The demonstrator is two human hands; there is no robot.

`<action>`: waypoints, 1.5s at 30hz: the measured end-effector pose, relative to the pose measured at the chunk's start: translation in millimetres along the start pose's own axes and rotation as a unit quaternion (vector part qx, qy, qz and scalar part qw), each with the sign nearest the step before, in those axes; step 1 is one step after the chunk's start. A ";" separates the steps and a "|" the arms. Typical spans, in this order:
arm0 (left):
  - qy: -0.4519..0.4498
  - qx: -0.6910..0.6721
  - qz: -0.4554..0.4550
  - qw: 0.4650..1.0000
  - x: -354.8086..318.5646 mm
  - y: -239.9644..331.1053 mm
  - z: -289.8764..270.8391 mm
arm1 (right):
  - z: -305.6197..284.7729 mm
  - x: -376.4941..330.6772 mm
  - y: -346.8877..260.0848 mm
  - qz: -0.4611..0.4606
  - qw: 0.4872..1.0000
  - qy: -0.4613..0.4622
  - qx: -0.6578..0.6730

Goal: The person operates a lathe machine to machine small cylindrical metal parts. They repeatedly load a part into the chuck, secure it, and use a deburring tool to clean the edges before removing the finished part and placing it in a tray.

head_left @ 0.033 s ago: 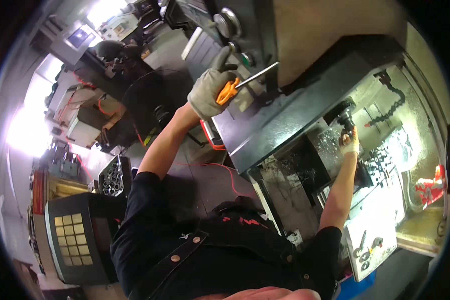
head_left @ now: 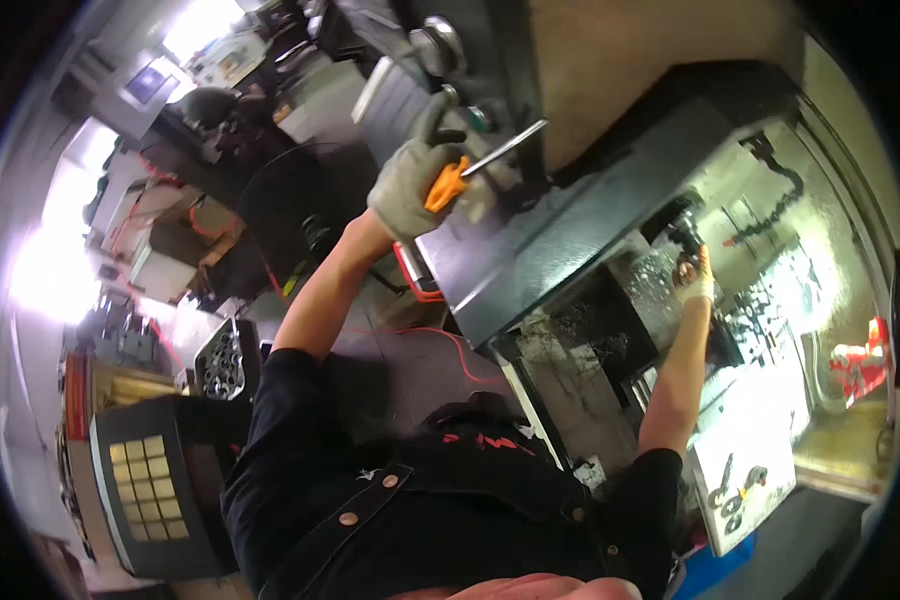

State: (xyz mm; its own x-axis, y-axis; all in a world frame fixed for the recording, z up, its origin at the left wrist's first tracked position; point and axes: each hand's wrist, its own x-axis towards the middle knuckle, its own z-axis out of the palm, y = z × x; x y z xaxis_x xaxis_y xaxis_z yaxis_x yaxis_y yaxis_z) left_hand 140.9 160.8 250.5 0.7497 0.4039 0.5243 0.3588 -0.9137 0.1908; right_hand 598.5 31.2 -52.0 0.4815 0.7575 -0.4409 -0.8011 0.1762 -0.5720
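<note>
My left hand (head_left: 410, 188), in a grey work glove, is closed around an orange-handled tool (head_left: 447, 186) with a straight metal shaft pointing up and right. One gloved finger reaches toward the round knobs and buttons of the machine's control panel (head_left: 475, 112); whether it touches cannot be told. Inside the lit machine, my right hand (head_left: 694, 275) has its fingers around a dark cylindrical part (head_left: 686, 232) at the spindle end. Its fingers look dark, with pale glove fabric at the wrist. The far side of that part is hidden.
A dark machine door (head_left: 560, 250) slants between my arms. On the right, a white board (head_left: 745, 500) carries small ring-shaped parts and a tool. A black bin (head_left: 225, 362) of metal rings stands at left, and a red cable (head_left: 460, 350) crosses the floor. A segmented black coolant hose (head_left: 785, 205) hangs inside.
The whole view has shifted slightly, so things sit a little further left. Both hands keep their grips and stay in about the same places.
</note>
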 end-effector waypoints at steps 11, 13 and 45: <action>0.032 0.068 -0.062 0.995 4.9 15.9 23.3 | 4.1 -3.1 10.8 -0.078 0.979 0.140 -0.127; 0.070 0.031 -0.020 0.997 1.2 5.5 27.1 | 7.3 -1.4 12.5 -0.084 0.978 0.149 -0.122; 0.063 -0.021 -0.108 0.992 -13.9 58.5 33.8 | 106.7 -259.7 189.9 0.041 0.906 -0.243 -0.343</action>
State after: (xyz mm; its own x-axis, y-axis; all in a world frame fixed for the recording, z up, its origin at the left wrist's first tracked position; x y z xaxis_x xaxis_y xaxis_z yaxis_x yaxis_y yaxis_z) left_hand 170.3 103.2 226.3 0.5809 0.5847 0.5662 0.4783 -0.8081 0.3437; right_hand 283.4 -65.0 27.8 0.0822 0.9674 -0.2398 -0.3371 -0.1994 -0.9201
